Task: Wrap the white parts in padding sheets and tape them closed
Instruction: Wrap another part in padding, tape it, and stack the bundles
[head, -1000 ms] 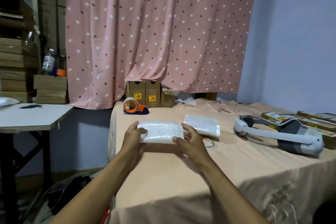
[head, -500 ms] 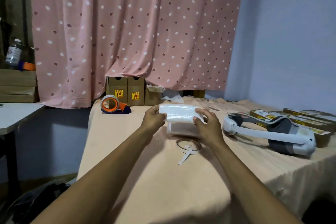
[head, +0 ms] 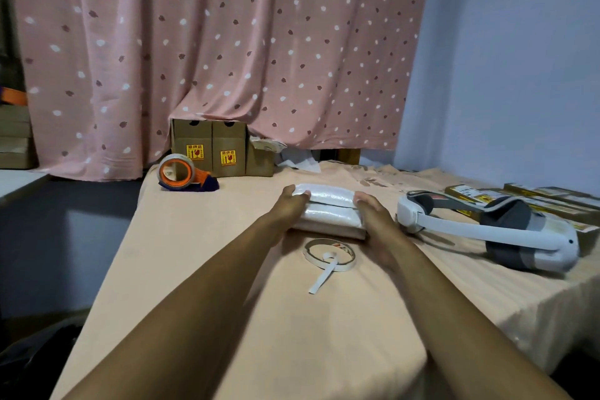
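Both hands are on the upper wrapped bundle (head: pixel 329 195), one at each short end. The left hand (head: pixel 292 203) has its fingers curled around the left end, and the right hand (head: pixel 373 209) grips the right end with its fingertips on the top edge. Holding it by the ends likely keeps the padding sheet from springing open and lets the person line it up squarely.

This bundle sits on, or just above, a second wrapped bundle (head: pixel 328 222) that lies flat on the cloth-covered counter (head: pixel 211 286). I cannot tell whether the two are in full contact. Stacking them looks like a way to gather finished wraps in one spot, so I judge this step to be setting a done piece aside, not folding.

A thin roll of white tape (head: pixel 329 256) lies just in front of the stack, between the forearms, its loose end trailing toward the person, handy for the next closure. An orange tape dispenser (head: pixel 181 174) stands well apart at the far left corner, beside brown cardboard boxes (head: pixel 211 149) against the spotted curtain (head: pixel 227 42). To the right a white headset (head: pixel 410 213) lies near the stack but apart from it, with flat boxes (head: pixel 470 193) behind it. No unwrapped white part shows, so how many are left cannot be judged
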